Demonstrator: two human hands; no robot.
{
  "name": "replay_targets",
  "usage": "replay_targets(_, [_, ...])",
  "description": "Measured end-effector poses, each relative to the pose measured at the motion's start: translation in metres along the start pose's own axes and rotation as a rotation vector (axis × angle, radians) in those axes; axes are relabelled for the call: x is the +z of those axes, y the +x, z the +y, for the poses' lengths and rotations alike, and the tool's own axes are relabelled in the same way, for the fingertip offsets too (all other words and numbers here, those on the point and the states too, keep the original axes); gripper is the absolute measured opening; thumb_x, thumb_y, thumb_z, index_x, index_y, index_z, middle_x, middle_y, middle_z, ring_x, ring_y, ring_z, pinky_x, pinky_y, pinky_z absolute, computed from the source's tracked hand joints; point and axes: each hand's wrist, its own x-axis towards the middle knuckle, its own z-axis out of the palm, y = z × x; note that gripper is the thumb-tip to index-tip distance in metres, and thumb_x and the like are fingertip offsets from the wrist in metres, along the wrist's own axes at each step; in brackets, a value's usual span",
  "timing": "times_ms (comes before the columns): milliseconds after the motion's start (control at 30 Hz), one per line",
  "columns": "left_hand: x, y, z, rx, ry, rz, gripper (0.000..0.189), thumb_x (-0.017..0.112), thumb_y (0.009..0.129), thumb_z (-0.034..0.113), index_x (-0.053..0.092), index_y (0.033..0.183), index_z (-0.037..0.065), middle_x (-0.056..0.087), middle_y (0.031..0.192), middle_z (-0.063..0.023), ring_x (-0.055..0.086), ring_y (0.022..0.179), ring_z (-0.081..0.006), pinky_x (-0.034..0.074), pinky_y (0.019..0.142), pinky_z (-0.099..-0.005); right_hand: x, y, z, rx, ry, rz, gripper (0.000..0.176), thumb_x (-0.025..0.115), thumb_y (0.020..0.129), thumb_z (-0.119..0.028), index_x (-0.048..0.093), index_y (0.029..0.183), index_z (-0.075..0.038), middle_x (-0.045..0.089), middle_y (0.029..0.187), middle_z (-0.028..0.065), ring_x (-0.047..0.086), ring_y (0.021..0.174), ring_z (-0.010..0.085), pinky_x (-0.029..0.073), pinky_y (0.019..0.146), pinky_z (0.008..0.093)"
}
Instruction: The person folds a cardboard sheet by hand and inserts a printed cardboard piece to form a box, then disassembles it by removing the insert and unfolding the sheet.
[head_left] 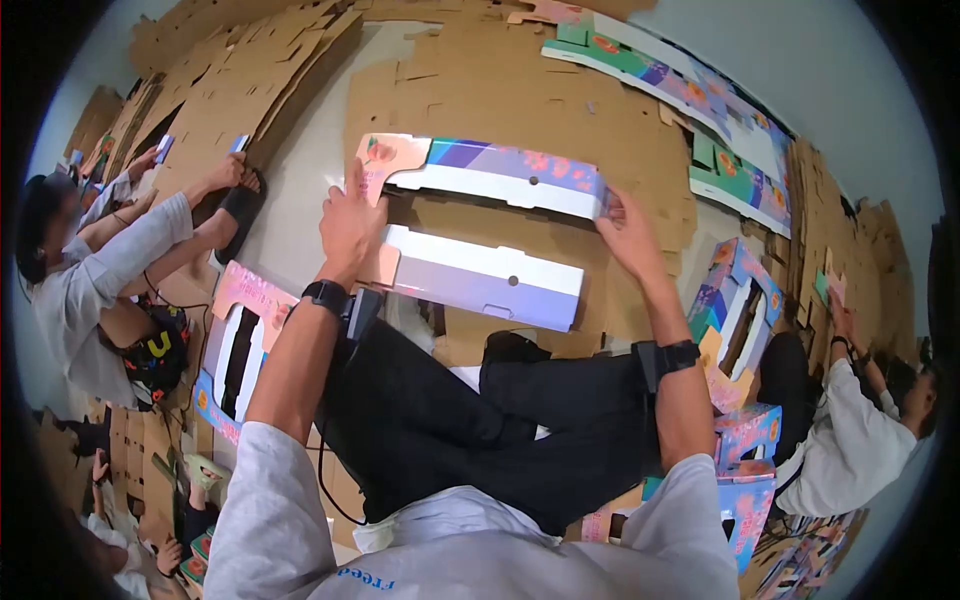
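A partly folded printed cardboard box lies in front of my lap, its long sides raised around an open middle. Its far side carries green, purple and pink flower print, and white inner faces show. My left hand grips the peach-coloured left end, fingers on the outside. At the far right corner, my right hand pinches the end of the far side between thumb and fingers. Brown cardboard shows through the box's open middle.
Flat brown cardboard sheets cover the floor ahead. Printed blanks lie at the upper right. Folded boxes stand at left and right. Seated co-workers are on the left and right, handling printed cardboard pieces.
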Motion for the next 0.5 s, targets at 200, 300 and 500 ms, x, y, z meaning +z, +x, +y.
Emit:
replay_targets(200, [0.0, 0.0, 0.002, -0.029, -0.017, -0.009, 0.082, 0.07, 0.097, 0.043, 0.034, 0.169, 0.026, 0.063, 0.13, -0.0287, 0.065, 0.122, -0.0495, 0.055, 0.104, -0.0568, 0.022, -0.016, -0.056, -0.046, -0.42, 0.13, 0.077, 0.074, 0.092, -0.017, 0.046, 0.163, -0.009, 0.065, 0.141, 0.0303, 0.065, 0.129, 0.0468, 0.055, 0.107, 0.0491])
replay_targets(300, [0.003, 0.001, 0.002, -0.031, 0.01, 0.028, 0.082, 0.07, 0.097, 0.044, 0.034, 0.169, 0.026, 0.063, 0.13, -0.0282, 0.066, 0.121, -0.0485, 0.055, 0.104, -0.0566, 0.03, 0.002, -0.032, 0.018, -0.2, 0.093, 0.06, 0.069, 0.096, -0.008, 0.052, 0.153, -0.005, 0.07, 0.134, 0.028, 0.072, 0.115, 0.0492, 0.06, 0.098, 0.0478])
replay_targets(500, [0.004, -0.001, 0.002, -0.024, -0.001, 0.043, 0.08, 0.067, 0.098, 0.043, 0.034, 0.17, 0.029, 0.065, 0.128, -0.0274, 0.068, 0.118, -0.048, 0.057, 0.101, -0.0573, 0.048, -0.011, -0.056, 0.27, 0.699, -0.19, 0.043, 0.066, 0.107, -0.016, 0.059, 0.143, 0.006, 0.075, 0.129, 0.0166, 0.078, 0.114, 0.027, 0.064, 0.093, 0.0348])
